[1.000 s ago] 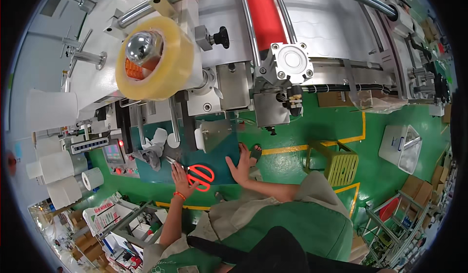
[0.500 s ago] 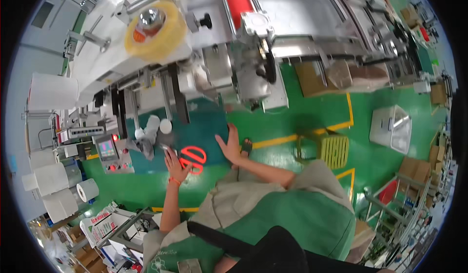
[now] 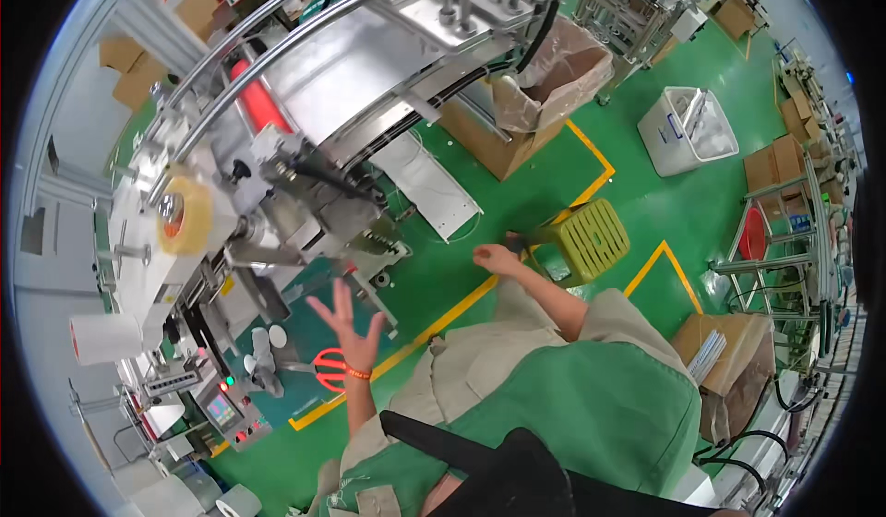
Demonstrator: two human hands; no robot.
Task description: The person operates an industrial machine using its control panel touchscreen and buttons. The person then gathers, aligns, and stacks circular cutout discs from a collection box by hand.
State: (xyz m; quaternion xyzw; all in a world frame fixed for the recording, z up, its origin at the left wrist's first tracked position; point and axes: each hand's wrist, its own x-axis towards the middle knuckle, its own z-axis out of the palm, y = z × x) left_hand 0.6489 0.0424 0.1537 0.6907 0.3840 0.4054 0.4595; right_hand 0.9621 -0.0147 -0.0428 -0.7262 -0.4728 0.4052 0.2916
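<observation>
Red-handled scissors (image 3: 318, 364) lie on worktop (image 3: 303, 325), left of left hand (image 3: 353, 334); handles beside wrist, blades pointing left. Left grip spread, empty, nearer. Right hand (image 3: 498, 260) well apart, near stool (image 3: 591, 240); its grip, cannot tell.

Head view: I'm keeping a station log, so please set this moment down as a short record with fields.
Left hand: fingers spread, nothing seen in its grip
Right hand: fingers curled; whether it holds anything is unclear
Scissors: red-handled, on the dark green board, near the left hand
Left of scissors: crumpled whitish material
Machine: metal, carrying a yellowish tape roll
Right of right hand: yellow-green slatted stool
Farther off: white bin with whitish contents
Floor: green, yellow lines
</observation>
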